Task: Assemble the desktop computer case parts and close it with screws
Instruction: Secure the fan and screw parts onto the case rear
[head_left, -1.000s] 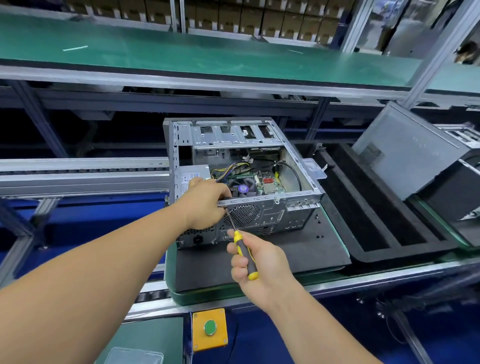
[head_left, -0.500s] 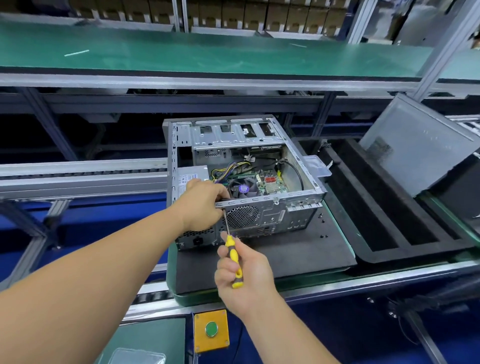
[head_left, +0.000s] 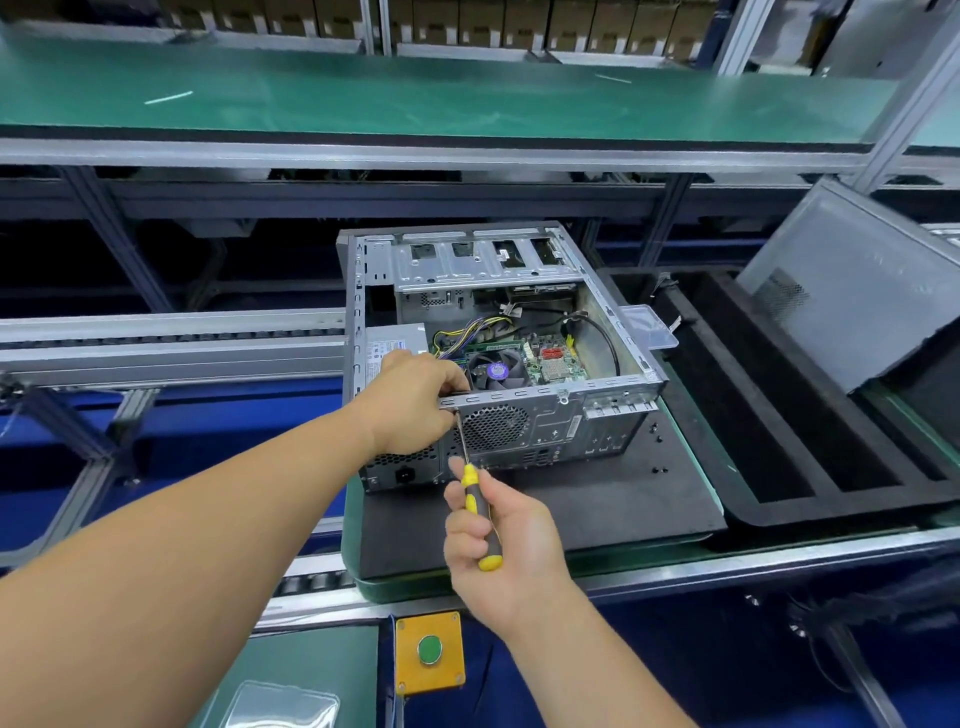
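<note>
Two hands at the open computer case (head_left: 498, 358), mid-frame, much as half a second ago.
The left hand (head_left: 415, 400) still curls over the case's rear top edge; the right hand (head_left: 493, 535), just below, grips the yellow-black screwdriver (head_left: 475, 504), now more upright, its tip by the left fingers.

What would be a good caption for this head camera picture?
Right hand drives a screwdriver into the open computer case while the left hand steadies it.
</note>
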